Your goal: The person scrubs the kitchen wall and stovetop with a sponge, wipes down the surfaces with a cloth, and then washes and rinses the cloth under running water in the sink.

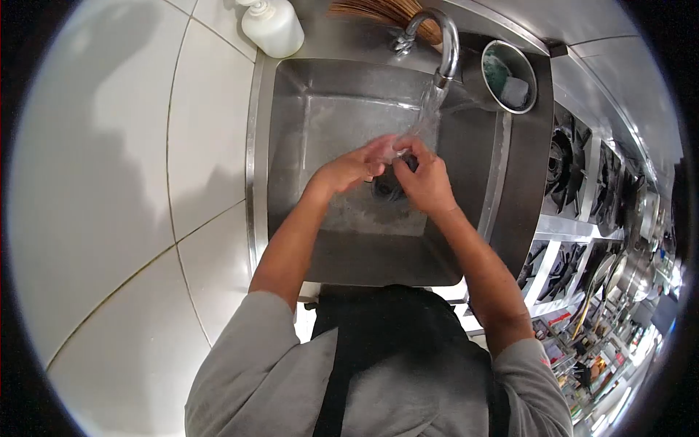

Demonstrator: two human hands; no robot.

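Both hands are over the steel sink [349, 131], under water [428, 109] running from the curved faucet [451, 44]. My left hand [355, 166] reaches in from the left, its fingers stretched towards the stream and partly blurred. Close beside it, my right hand [426, 178] has its thumb apart from its bent fingers, and their fingertips overlap in this view. Nothing shows in either hand. Below them lies the dark drain [388, 186], partly hidden by the hands and splashing water.
A white pump bottle [273, 29] stands at the sink's back left corner. Behind the faucet lies a bristle broom [389, 11]. A metal container [530, 91] with a green scouring pad and a pale block sits at the back right. Gas burners [564, 156] line the right side.
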